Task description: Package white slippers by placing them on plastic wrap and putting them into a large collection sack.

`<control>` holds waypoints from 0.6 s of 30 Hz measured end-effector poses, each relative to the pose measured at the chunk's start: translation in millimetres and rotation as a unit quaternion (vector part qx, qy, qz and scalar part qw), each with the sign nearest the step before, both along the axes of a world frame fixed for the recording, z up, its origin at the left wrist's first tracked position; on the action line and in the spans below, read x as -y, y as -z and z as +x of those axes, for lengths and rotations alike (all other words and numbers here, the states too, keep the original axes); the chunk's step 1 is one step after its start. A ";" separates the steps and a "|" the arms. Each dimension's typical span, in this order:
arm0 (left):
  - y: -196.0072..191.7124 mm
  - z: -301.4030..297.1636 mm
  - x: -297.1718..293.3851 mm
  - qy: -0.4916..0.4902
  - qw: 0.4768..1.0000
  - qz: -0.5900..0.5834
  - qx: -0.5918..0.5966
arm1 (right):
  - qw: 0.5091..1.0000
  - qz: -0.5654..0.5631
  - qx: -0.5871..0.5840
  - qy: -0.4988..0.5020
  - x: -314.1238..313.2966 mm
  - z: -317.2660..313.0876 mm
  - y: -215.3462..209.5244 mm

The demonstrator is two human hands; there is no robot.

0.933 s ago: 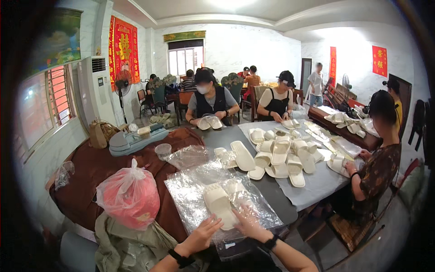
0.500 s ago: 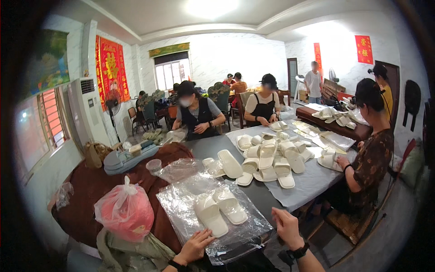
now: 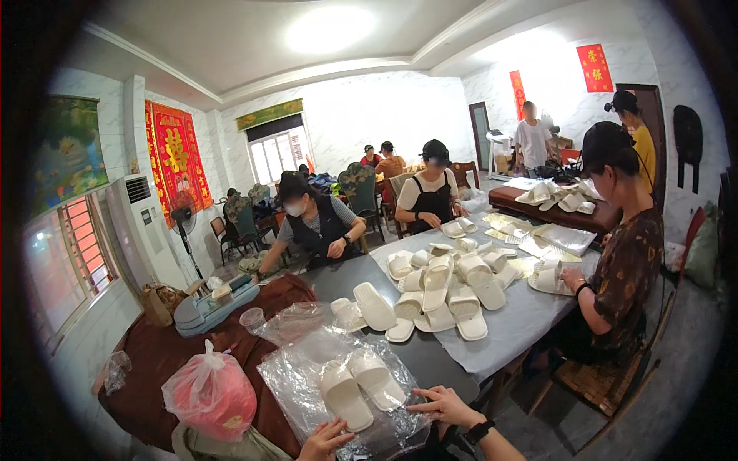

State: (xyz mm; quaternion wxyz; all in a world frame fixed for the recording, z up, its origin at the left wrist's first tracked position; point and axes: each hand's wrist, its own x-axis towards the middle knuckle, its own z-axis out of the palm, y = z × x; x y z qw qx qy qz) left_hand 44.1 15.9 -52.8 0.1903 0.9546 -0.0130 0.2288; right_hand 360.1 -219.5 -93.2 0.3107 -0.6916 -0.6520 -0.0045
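Hands, two: left hand (image 3: pixel 324 441) and right hand (image 3: pixel 447 406), well apart, fingers spread, neither closed on anything. Slippers in front of them, two: left slipper (image 3: pixel 344 393), right slipper (image 3: pixel 377 379), cream, side by side on clear plastic (image 3: pixel 296 388) near the desk's near edge. Right fingertips at the plastic's right margin; left ones just beside the left slipper's near end. Two more slippers (image 3: pixel 374 306) farther up, by the desk's left edge. Co-workers at the desk: three.

Desk (image 3: pixel 434 365): dark grey, pale sheet (image 3: pixel 492 349) over its right side under a slipper pile (image 3: pixel 450 288). Beyond the left edge, brown cloth (image 3: pixel 146 361) bears one pink-filled bag (image 3: pixel 211 396), one blue case (image 3: pixel 219 307). Marbled white walls, one bright ceiling light (image 3: pixel 330 29), one standing fan (image 3: pixel 183 221).

Pile overlaps; no sure count. Left forearm mostly cut off. Left fingertip contact: cannot tell. People at the back too small to make out.
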 end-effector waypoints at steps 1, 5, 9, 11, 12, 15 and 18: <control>1.4 -0.1 -1.5 0.001 1.000 0.004 0.003 | 1.000 0.007 -0.026 -0.004 -1.1 0.1 1.3; 2.1 -2.0 1.2 -0.009 1.000 -0.008 0.000 | 0.998 0.031 -0.057 -0.003 2.6 -0.3 5.1; 4.7 -4.2 0.9 -0.004 1.000 -0.006 0.006 | 0.974 0.025 -0.222 -0.033 -1.3 5.8 10.1; 10.0 -6.2 -1.6 -0.009 1.000 -0.011 0.014 | 0.978 0.033 -0.201 -0.035 1.0 5.7 6.0; 7.4 -5.6 0.3 -0.001 1.000 -0.024 0.020 | 0.960 0.023 -0.276 -0.042 5.3 4.2 1.0; -10.0 -2.2 3.4 0.012 0.999 -0.044 0.002 | 0.931 0.001 -0.363 -0.031 14.1 2.8 -6.8; -16.6 -1.4 2.4 0.025 0.998 -0.048 -0.020 | 0.918 -0.006 -0.395 -0.024 14.8 3.5 -10.7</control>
